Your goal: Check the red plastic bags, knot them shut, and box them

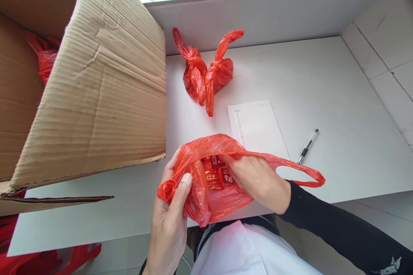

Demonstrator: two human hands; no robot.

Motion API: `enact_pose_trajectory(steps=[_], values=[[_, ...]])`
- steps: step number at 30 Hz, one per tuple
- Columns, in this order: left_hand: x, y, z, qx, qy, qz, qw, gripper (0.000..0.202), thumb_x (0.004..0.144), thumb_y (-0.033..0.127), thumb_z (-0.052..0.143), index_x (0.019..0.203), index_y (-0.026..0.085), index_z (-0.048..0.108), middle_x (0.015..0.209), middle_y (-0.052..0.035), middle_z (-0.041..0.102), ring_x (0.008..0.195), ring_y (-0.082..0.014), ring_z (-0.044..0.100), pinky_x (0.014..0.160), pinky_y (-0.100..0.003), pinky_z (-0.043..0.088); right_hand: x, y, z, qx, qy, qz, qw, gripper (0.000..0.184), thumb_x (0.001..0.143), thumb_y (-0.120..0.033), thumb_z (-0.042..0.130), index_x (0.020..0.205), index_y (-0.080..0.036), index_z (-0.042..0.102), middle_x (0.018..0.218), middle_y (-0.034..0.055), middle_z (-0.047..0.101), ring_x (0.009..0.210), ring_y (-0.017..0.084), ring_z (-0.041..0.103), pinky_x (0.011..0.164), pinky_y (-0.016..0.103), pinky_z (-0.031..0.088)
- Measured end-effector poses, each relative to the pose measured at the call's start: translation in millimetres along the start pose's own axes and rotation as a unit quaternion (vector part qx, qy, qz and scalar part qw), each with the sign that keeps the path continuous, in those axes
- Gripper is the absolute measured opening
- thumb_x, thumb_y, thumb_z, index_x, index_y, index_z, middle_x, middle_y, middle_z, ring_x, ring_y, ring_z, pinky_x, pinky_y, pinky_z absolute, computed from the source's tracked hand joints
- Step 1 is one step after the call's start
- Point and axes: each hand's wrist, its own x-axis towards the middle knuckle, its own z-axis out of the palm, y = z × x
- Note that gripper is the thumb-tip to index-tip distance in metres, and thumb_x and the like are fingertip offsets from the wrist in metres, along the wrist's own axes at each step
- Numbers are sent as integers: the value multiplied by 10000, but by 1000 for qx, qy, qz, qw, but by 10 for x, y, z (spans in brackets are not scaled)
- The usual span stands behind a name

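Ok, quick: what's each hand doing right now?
Left hand: closed on the rim of the red bag.
Right hand: inside the bag, fingers hidden; cannot tell.

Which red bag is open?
The held bag, left hand gripping it, right hand reaching in: mouth gapes, red packets showing. Both knotted bags behind it are tied shut.

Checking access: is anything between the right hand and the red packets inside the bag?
Nothing visible. The left hand holds the red bag open, and the right hand touches the red packets.
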Motion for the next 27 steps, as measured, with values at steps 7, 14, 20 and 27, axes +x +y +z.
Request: enact_pose_trajectory(steps=[7,14,20,27], values=[[-20,25,12,11,-4,5,1000,634,913,407,725,1509,392,509,1432,-9,655,1378,-268,566,1066,-293,537,-149,35,143,-24,-42,-57,997,272,765,51,517,845,-200,586,614,0,626,490,178,574,452,340,168],[-41,-24,-7,52,-8,19,998,600,935,427,700,1504,400,512,1461,9,633,1441,-247,495,1168,-293,437,-152,-94,228,-2,-26,-149,989,258,912,-72,524,1093,-245,581,699,-12,663,549,201,608,487,342,182],[-40,-36,-62,56,-14,23,998,577,943,422,689,1495,394,520,1490,15,603,1414,-246,517,1149,-288,450,-132,-90,239,-39,-28,-115,992,194,831,-5,559,820,-197,541,621,12,614,504,200,590,473,342,172],[-60,98,-45,83,-33,16,996,405,915,432,715,1288,276,696,1278,-31,720,1081,-234,699,812,-223,566,-277,35,-69,20,21,-84,996,154,1013,-109,438,963,-207,546,700,-13,644,523,140,521,515,327,201]])
